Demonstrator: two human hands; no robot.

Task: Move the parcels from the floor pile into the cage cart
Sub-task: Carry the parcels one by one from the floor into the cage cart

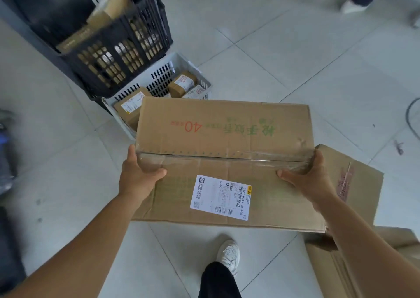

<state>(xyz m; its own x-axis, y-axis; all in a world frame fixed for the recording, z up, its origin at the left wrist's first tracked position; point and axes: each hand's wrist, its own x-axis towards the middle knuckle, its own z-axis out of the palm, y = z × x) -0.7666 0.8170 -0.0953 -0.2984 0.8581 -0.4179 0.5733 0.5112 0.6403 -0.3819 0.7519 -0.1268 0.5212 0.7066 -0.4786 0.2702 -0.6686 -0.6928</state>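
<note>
now both hands, left point(138, 175) and right point(311, 177), clamp large carton point(223, 138), apparently lifted.

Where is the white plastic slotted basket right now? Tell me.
In the head view, the white plastic slotted basket sits on the floor at upper centre-left, just in front of the black plastic crate and behind the large cardboard box held in both hands.
</note>
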